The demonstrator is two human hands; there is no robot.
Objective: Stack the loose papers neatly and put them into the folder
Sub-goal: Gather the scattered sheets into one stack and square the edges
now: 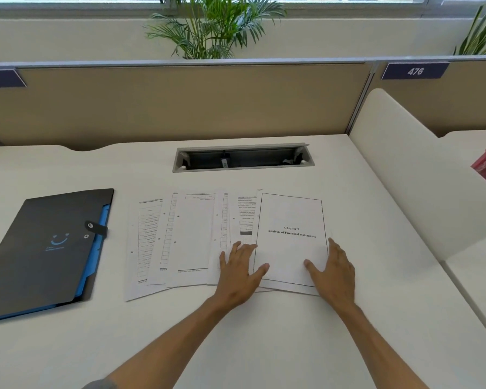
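On the desk, the papers are lying spread out beside the shut folder. Both the left hand and right hand are resting flat, fingers loose, gripping nothing. Sliding sheets together gently should be working best. Plenty of room is sitting in front; the desk's right edge is close.

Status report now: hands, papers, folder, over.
Left hand and right hand flat, open, framing the title sheet. Papers fanned out, unstacked. Folder shut, left of them. Nothing in the way.
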